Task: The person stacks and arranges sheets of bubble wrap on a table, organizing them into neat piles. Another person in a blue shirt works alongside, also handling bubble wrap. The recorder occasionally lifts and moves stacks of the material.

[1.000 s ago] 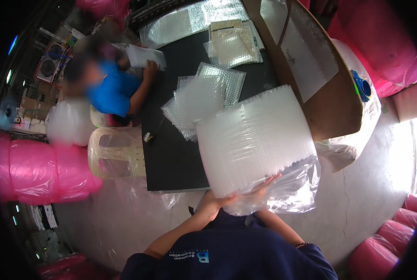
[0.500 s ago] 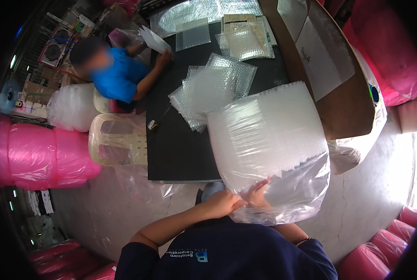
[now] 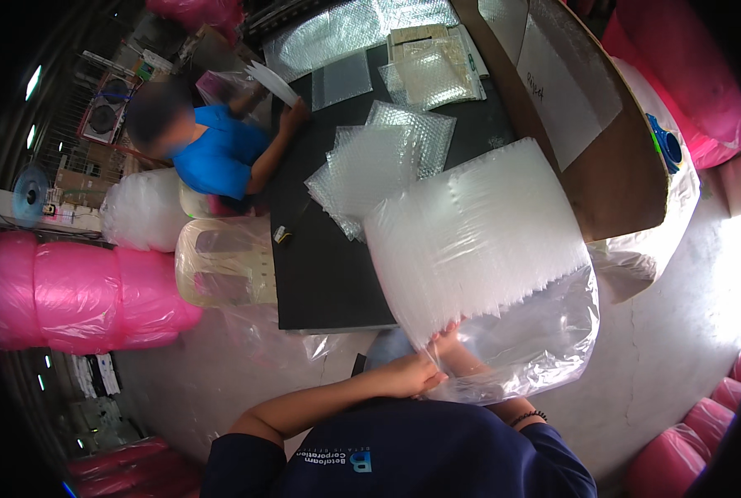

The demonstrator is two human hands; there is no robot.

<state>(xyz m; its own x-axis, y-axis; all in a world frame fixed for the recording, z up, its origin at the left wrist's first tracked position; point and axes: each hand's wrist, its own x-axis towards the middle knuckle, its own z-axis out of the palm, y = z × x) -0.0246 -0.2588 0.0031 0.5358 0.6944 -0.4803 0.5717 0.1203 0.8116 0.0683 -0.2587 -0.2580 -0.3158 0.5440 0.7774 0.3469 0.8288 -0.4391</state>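
On the far left, a blue fan [image 3: 30, 195] stood beyond a row of glossy pink wrapped rolls [image 3: 76, 290]. To their right, a pale yellow plastic chair [image 3: 221, 236] was just beside a black-topped table [image 3: 329, 290], and farther away a co-worker in a blue shirt [image 3: 221, 158] held white sheets [image 3: 275, 86] at the table's far left edge. Mid-table lay overlapping clear bubble-wrap pouches [image 3: 379, 162], with a stack of flat pouches [image 3: 433, 70] farther off. At the near edge, the person's left hand [image 3: 412, 375] was closed, its curled fingers pinching the loose edge of a clear plastic bag [image 3: 541, 332]. Just right of it, the right hand [image 3: 451, 339] was partly behind the film, fingers near the stack's near left corner; whether it gripped anything could not be told. The bag held a thick block of white sheets [image 3: 478, 232], over the table's near right part. Farther right, a brown partition [image 3: 624, 203] edged the table, and more pink rolls [image 3: 677, 461] lay near right.
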